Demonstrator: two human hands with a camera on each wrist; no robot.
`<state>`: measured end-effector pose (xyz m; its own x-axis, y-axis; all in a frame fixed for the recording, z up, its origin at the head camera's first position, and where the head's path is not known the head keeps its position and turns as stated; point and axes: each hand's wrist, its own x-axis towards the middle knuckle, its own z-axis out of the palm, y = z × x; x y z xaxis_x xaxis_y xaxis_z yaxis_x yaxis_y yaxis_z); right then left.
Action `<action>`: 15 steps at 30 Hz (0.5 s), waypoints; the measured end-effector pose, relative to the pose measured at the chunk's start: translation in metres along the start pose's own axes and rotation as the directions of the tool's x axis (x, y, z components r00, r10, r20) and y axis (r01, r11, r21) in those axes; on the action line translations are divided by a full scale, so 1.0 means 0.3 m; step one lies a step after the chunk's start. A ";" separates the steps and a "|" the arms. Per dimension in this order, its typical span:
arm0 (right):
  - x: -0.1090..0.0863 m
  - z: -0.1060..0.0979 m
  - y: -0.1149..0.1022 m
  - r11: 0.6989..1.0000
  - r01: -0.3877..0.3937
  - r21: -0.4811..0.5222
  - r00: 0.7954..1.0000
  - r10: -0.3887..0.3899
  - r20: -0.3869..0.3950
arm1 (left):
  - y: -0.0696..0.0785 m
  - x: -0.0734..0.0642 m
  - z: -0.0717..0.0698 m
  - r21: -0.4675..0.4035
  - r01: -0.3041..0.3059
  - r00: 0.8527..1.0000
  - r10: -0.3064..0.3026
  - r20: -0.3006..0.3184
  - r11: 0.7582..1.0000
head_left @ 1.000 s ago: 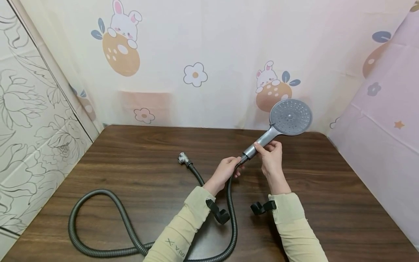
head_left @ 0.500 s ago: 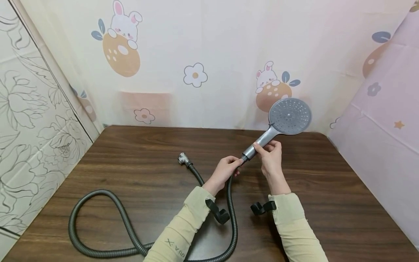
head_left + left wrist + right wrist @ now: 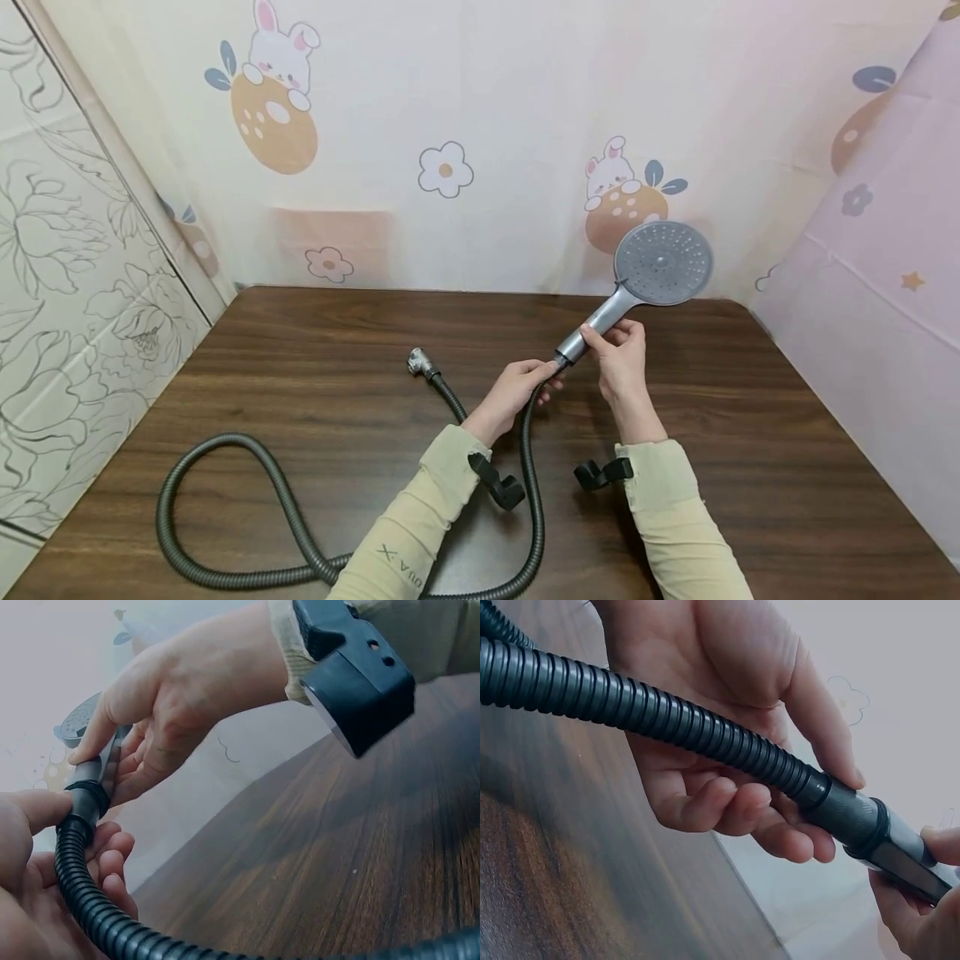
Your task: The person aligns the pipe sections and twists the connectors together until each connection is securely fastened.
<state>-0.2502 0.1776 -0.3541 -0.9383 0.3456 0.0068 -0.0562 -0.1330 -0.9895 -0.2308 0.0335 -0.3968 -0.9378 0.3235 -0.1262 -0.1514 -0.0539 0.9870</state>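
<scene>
A silver-grey shower head (image 3: 663, 263) with a round spray face is held tilted above the table, face toward me. My right hand (image 3: 622, 367) pinches its handle (image 3: 596, 329) between thumb and fingers. Just below, my left hand (image 3: 517, 387) pinches the connector nut (image 3: 847, 814) at the end of a dark ribbed shower hose (image 3: 531, 483). In the right wrist view the nut sits right against the handle's end, with the left thumb on its side. The left wrist view shows both hands close together along the handle and nut.
The hose loops across the brown wooden table (image 3: 750, 467) to the left and passes under the left sleeve. Its other end, a chrome elbow fitting (image 3: 420, 362), lies near the middle. Behind hangs a patterned curtain (image 3: 525, 125).
The left thumb and fingers have shifted slightly around the connector nut. The shower head has risen a little in view, along with a slight shift of the whole scene.
</scene>
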 end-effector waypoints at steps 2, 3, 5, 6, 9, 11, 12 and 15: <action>-0.001 -0.001 0.001 1.000 -0.011 -0.004 1.000 0.011 0.004 | -0.002 0.001 -0.001 0.010 0.005 1.000 -0.005 -0.009 1.000; -0.002 -0.002 0.002 1.000 -0.016 -0.006 1.000 0.016 0.005 | -0.003 0.001 -0.002 0.021 0.009 1.000 -0.008 -0.013 1.000; -0.001 0.000 0.004 1.000 -0.020 -0.016 1.000 0.020 0.013 | -0.003 0.002 -0.006 0.039 0.013 1.000 -0.012 -0.023 0.999; -0.001 0.001 0.004 1.000 -0.019 -0.020 1.000 0.020 0.016 | -0.002 0.000 -0.008 0.057 0.011 1.000 -0.010 -0.029 0.998; -0.001 0.004 0.005 0.999 -0.025 -0.032 0.999 0.026 0.019 | 0.003 -0.004 -0.011 0.096 0.012 0.998 -0.006 -0.062 0.995; -0.001 0.005 0.006 0.999 -0.029 -0.034 0.999 0.030 0.018 | 0.005 -0.006 -0.012 0.117 0.017 0.997 -0.007 -0.082 0.993; -0.001 0.006 0.008 0.999 -0.031 -0.034 0.999 0.032 0.015 | 0.004 -0.007 -0.012 0.123 0.020 0.996 -0.009 -0.090 0.992; 0.000 0.006 0.015 0.999 -0.038 -0.034 0.999 0.038 0.012 | -0.002 -0.006 -0.012 0.134 0.039 0.996 -0.027 -0.089 0.990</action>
<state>-0.2509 0.1755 -0.3584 -0.9439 0.3288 -0.0294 -0.0089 -0.1143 -0.9934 -0.2302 0.0296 -0.3975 -0.9574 0.2392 -0.1616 -0.1451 0.0855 0.9857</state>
